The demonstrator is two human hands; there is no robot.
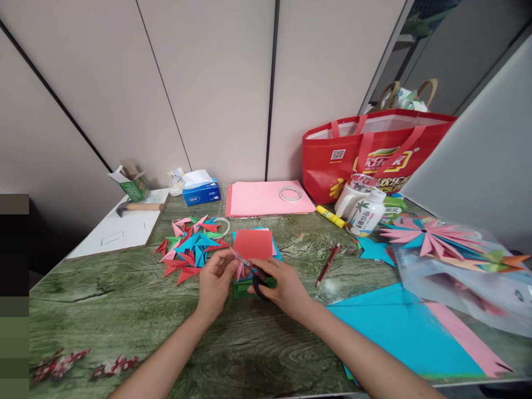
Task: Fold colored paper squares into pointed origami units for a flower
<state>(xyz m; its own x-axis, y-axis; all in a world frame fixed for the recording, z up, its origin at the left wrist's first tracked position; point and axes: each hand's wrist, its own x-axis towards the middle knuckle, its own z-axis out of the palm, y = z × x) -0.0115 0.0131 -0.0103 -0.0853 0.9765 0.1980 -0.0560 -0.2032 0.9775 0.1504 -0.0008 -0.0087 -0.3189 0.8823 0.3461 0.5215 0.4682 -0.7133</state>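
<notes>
My right hand [283, 282] is closed on the dark handles of a pair of scissors [261, 277], whose blades point up and left. Between the fingers of my left hand [218, 277] is a small piece of pink paper [240, 270], right at the blades. Its exact shape is partly covered by the fingers and scissors. Just behind both hands lies a stack of paper squares with a red sheet [252, 244] on top and blue and pink edges showing. A green piece [243, 289] shows under the hands. Left of them is a pile of folded paper pieces [195, 246] in red, blue, pink and green.
Pink sheets [261, 198] with a tape roll [290, 193] lie at the back. A tissue box [201, 191], a hammer [141, 206] and a white board [124, 233] are left. Pencils [328, 265], a glue stick [331, 216], a bottle [366, 215], a red bag [374, 149] and blue sheets [399, 327] are right.
</notes>
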